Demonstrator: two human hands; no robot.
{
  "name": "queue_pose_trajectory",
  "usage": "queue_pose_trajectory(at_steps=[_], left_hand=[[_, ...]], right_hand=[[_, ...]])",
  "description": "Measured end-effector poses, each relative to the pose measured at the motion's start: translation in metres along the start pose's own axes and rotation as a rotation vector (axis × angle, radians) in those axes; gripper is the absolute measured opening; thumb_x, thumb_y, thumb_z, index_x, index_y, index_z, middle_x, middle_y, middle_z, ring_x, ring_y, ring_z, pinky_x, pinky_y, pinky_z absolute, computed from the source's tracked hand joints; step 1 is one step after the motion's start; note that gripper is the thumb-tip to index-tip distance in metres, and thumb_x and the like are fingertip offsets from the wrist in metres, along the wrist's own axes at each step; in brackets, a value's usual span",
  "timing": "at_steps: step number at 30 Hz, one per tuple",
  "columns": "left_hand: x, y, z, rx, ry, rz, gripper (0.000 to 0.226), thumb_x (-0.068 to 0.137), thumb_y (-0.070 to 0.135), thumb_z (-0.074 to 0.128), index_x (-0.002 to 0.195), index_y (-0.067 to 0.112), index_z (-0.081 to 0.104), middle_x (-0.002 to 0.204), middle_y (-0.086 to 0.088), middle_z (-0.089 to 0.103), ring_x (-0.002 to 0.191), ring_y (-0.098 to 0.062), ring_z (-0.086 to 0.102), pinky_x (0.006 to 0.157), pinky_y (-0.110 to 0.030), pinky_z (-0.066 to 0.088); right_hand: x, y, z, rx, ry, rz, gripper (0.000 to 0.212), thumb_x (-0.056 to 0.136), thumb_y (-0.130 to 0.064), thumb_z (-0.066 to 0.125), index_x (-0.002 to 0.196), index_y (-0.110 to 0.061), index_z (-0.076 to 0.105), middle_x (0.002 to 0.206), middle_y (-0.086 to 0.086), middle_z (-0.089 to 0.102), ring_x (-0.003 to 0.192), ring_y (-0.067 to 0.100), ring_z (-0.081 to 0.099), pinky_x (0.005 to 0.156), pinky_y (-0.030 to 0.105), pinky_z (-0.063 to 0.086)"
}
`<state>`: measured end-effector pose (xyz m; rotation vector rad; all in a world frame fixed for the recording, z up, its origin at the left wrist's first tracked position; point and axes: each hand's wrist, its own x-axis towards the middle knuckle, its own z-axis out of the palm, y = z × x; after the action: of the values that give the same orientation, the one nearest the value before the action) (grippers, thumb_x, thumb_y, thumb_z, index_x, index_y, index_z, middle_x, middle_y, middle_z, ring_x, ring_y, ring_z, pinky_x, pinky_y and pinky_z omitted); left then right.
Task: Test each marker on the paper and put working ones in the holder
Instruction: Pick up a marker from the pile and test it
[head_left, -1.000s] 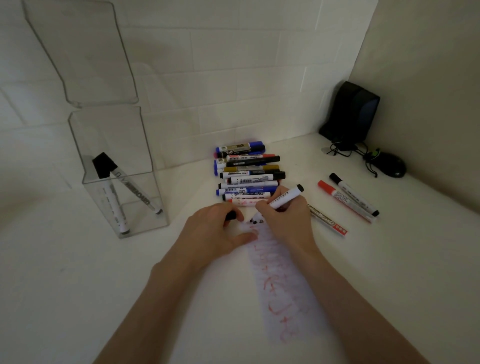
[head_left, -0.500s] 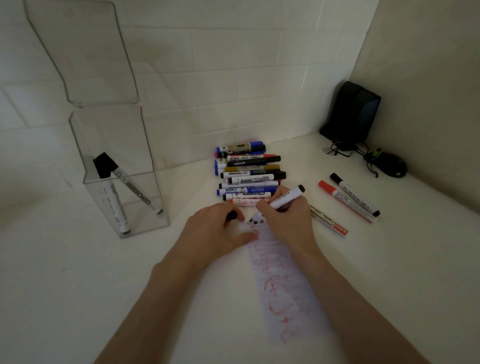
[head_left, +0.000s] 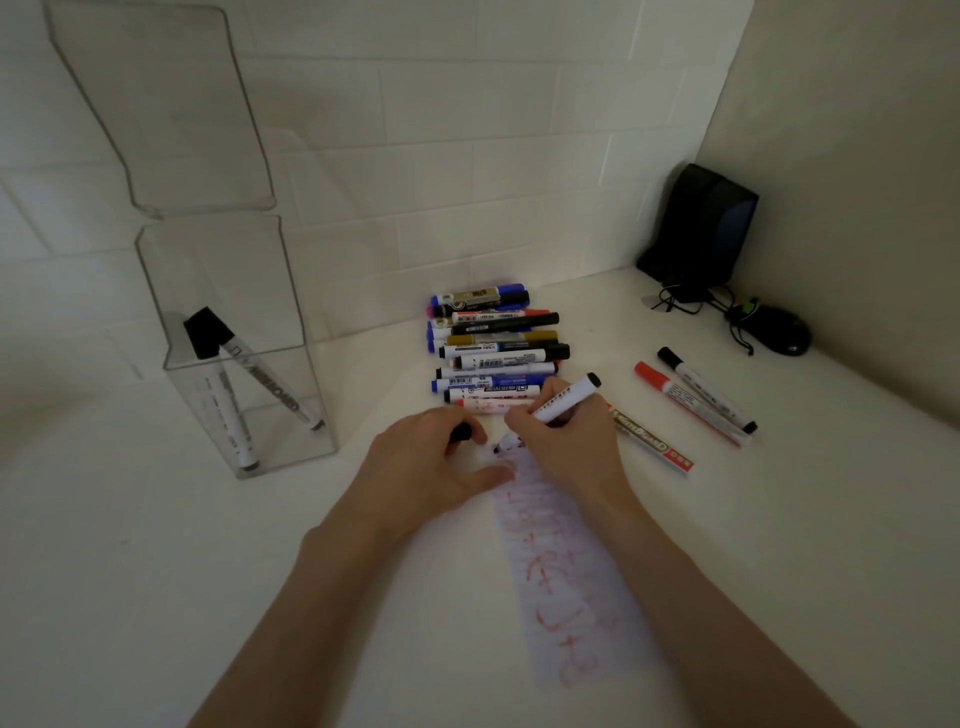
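Dim corner: white tiled wall, plain side wall, white counter.

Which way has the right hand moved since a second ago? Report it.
No. The right hand stays at the paper's top end, just short of the marker pile.

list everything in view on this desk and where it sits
paper: one strip, white with red scribbles, centre
holder: one, clear, far left
markers in holder: two, white with black caps, leaning inside
marker pile: about a dozen, mixed colours, behind paper
loose markers: three, red and black ends, right of paper
black box: one, right corner
mouse: one, black, beside it
left hand: holds black cap, thumb on paper
right hand: fingers grip white marker, tip on paper
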<state>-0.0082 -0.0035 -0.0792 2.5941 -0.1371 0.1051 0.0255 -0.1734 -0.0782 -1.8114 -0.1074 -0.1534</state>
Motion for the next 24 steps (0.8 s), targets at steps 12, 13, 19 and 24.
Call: queue_pose_trajectory(at_steps=[12, 13, 19, 24], left_hand=[[-0.001, -0.009, 0.0, -0.232, 0.01, 0.126, 0.05, 0.102, 0.028, 0.053, 0.15, 0.022, 0.039, 0.129, 0.007, 0.05, 0.113, -0.002, 0.05, 0.102, -0.021, 0.042], [0.0, -0.012, 0.001, -0.267, 0.038, 0.167, 0.05, 0.104, 0.021, 0.046, 0.153, 0.017, 0.036, 0.127, 0.004, 0.05, 0.111, 0.002, 0.049, 0.101, -0.014, 0.039], [0.007, -0.011, 0.002, -0.405, 0.154, 0.144, 0.025, 0.098, 0.011, 0.06, 0.119, 0.025, 0.06, 0.092, 0.016, 0.071, 0.075, -0.001, 0.063, 0.071, -0.01, 0.041], [0.007, -0.006, 0.001, -0.508, 0.157, 0.175, 0.014, 0.096, 0.01, 0.063, 0.105, 0.02, 0.057, 0.09, 0.013, 0.074, 0.074, -0.004, 0.065, 0.067, -0.01, 0.044]], right_hand=[[0.006, -0.001, -0.008, 0.177, 0.111, 0.148, 0.018, 0.089, -0.011, 0.075, 0.077, -0.006, 0.061, 0.056, 0.002, 0.053, 0.046, 0.007, 0.044, 0.046, 0.019, 0.042], [0.007, -0.002, -0.009, 0.228, 0.112, 0.161, 0.018, 0.09, -0.012, 0.076, 0.079, -0.006, 0.062, 0.056, 0.004, 0.052, 0.046, 0.009, 0.042, 0.045, 0.02, 0.04], [0.003, -0.016, -0.011, 0.439, 0.05, 0.142, 0.021, 0.089, -0.017, 0.079, 0.077, -0.013, 0.062, 0.058, 0.002, 0.055, 0.047, 0.01, 0.042, 0.044, 0.021, 0.037], [0.001, -0.016, -0.01, 0.435, -0.014, 0.14, 0.02, 0.087, -0.02, 0.081, 0.084, -0.01, 0.065, 0.06, 0.002, 0.056, 0.048, 0.01, 0.045, 0.045, 0.02, 0.039]])
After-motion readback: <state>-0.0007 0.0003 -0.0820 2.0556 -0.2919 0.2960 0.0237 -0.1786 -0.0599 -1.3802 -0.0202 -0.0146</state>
